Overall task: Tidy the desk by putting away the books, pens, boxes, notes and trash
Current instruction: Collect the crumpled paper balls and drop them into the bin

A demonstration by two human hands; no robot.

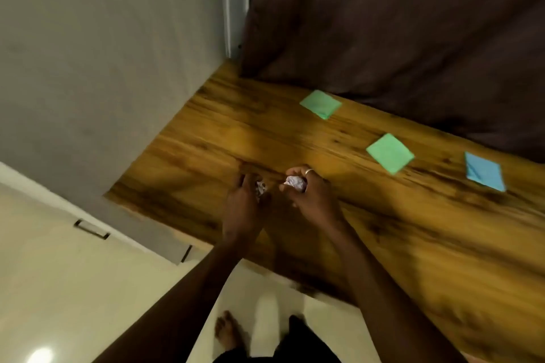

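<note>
The person is standing at the near edge of a wooden tabletop [368, 230], reaching both arms over its left end, where it is butting against a grey wall [103, 53]. The left hand [244, 200] is curling its fingers round a small crumpled paper wad [261, 187], which is mostly hidden in the palm. The right hand [312, 197], wearing a ring [308, 171] on one finger, is gripping a larger crumpled paper ball [295, 183] in bent fingers and thumb. The two hands are hovering just beside each other, low over the wood; whether either paper is touching the surface is not clear.

Three sticky notes are lying along the far edge, well apart from the hands: a green note [321, 104] nearest the far left corner, a second green note [390, 153] to its right, and a blue note [483, 171] further right again. A dark brown curtain [383, 23] is hanging behind the far edge. Below the near edge, a bare foot [225, 330] is resting on the pale floor [59, 289].
</note>
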